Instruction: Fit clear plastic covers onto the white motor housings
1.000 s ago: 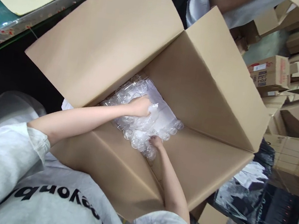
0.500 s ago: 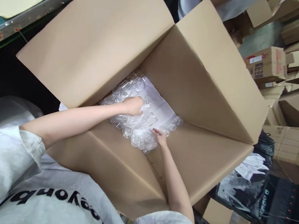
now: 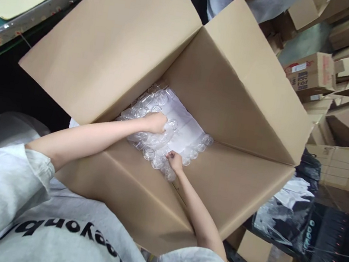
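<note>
A large open cardboard box [image 3: 215, 80] stands in front of me. Deep inside it, clear plastic pieces [image 3: 148, 153] with round ends lie in rows along the edges of a white sheet [image 3: 184, 123]. Their exact kind cannot be made out. My left hand [image 3: 156, 122] is closed round a bunch of these clear pieces above the sheet's left side. Close to the near row, my right hand [image 3: 175, 161] is closed with fingertips pinched together, low among the pieces; whatever is between them is too small to name.
Tall flaps rise round the box. A table edge [image 3: 44, 15] runs along the upper left. Another person's sleeve [image 3: 220, 0] shows behind the box. Cardboard cartons [image 3: 310, 74] pile up at right, above a black plastic bag [image 3: 299, 215] and a smaller open carton [image 3: 256, 252].
My right hand has moved left and slightly down, from beside the right-hand row to the near row, and its fingers have closed. My left hand stays nearly in place, still closed.
</note>
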`<state>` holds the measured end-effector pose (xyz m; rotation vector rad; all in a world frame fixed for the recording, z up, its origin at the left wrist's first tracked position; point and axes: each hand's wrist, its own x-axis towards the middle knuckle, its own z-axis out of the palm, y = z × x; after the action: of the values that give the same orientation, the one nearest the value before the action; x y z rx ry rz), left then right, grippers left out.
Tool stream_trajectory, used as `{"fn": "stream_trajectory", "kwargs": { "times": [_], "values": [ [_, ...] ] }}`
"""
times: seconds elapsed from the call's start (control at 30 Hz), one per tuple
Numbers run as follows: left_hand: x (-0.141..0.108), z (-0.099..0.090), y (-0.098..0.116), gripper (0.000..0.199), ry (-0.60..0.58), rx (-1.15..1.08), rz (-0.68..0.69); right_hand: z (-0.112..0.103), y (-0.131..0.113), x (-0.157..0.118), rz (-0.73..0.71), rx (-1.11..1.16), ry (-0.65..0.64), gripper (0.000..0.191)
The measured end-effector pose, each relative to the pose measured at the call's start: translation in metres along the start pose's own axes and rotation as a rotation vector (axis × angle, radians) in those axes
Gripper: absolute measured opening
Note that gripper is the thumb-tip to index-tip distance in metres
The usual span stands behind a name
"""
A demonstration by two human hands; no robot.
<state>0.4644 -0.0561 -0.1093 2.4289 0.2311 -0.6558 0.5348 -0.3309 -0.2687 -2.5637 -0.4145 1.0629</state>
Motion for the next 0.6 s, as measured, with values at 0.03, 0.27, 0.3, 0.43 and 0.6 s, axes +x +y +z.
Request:
{"fn": "stream_trajectory", "kwargs": {
  "times": [0.03,0.27,0.3,0.43,0.6],
  "values": [
    [0.001,0.001,-0.001,0.032,-0.006,0.0,0.006,-0.005,-0.009,0.0,-0.049,0.005,0.005,0.024],
    [0.004,0.016,-0.003,0.066,-0.055,-0.038,0.12,-0.062,-0.073,-0.021,-0.339,0.126,0.061,0.023],
    [0.003,0.019,-0.002,0.066,-0.061,-0.052,0.145,-0.068,-0.082,-0.027,-0.367,0.152,0.07,0.021],
    [0.002,0.026,0.006,0.031,-0.051,-0.107,0.191,-0.077,-0.114,-0.045,-0.452,0.258,0.084,0.021],
    [0.002,0.014,0.007,0.024,0.054,-0.148,0.064,-0.079,-0.125,-0.041,-0.437,0.417,0.155,0.031]
  ]
}}
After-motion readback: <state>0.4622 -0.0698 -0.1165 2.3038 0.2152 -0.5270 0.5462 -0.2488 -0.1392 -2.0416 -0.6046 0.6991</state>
